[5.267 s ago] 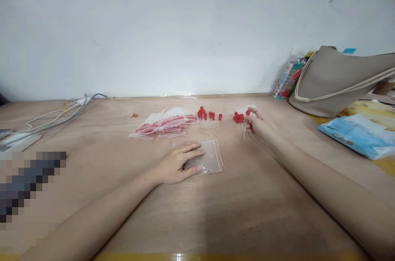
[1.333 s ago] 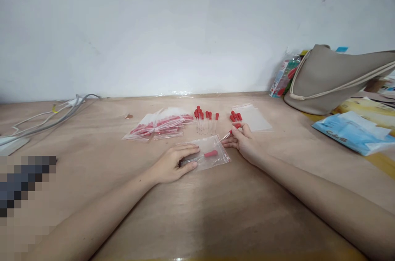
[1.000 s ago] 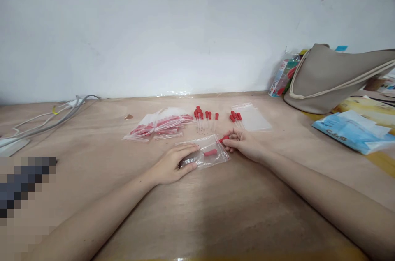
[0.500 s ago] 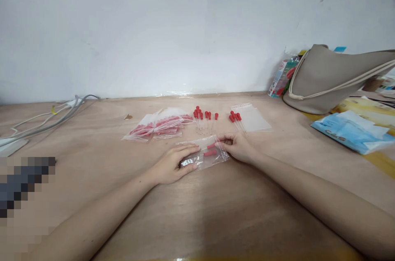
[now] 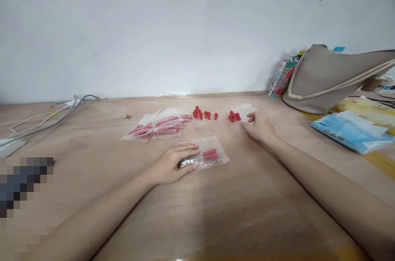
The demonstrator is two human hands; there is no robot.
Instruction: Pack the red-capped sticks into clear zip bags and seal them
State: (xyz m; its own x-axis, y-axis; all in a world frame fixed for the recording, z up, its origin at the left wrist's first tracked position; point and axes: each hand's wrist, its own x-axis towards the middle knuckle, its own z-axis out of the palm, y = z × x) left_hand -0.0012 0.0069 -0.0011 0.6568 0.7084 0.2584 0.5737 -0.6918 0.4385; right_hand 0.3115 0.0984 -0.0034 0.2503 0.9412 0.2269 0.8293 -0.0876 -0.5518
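Note:
My left hand point(image 5: 175, 162) lies around the left end of a clear zip-lock bag point(image 5: 222, 155), thumb at the near side and fingers over the far side. Two red-bulbed droppers point(image 5: 210, 154) lie inside it; their glass ends run toward my palm and are partly hidden. My right hand point(image 5: 258, 126) is open, thumb and fingers apart, over the stack of flat zip-lock bags point(image 5: 243, 107). Just left of its thumb lies a small group of loose droppers point(image 5: 234, 116); whether the thumb touches them, I cannot tell.
More loose droppers point(image 5: 198, 114) lie in the middle. Left of them is a pile of filled bags point(image 5: 157, 123). A grey drawstring bag point(image 5: 327, 76) and a blue tissue pack point(image 5: 339, 131) stand at right. Cables point(image 5: 61, 115) run along the left.
My right hand has left the bag's mouth and moved right and away to the flat bags, its fingers opening. The second dropper now lies beside the first inside the bag.

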